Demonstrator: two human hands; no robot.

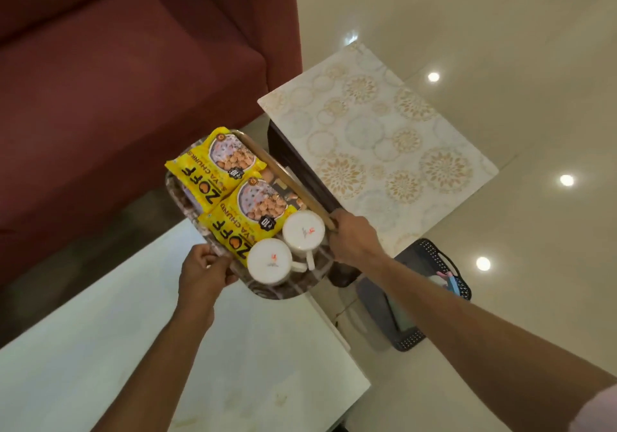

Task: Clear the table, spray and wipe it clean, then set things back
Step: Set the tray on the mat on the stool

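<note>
Clearing step: both my grips, left hand (203, 269) and right hand (350, 238), pinch the tray (283, 289) rims; next, I judge, it needs a level carry off the counter (100, 348).

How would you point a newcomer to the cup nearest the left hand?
Start at the maroon sofa; just in front of it both hands carry a patterned tray above a white table. Two yellow snack packets lie at the tray's far end, two upside-down white cups at the near end. The one you want is closest to the left hand, with its handle pointing towards the other cup.
</note>
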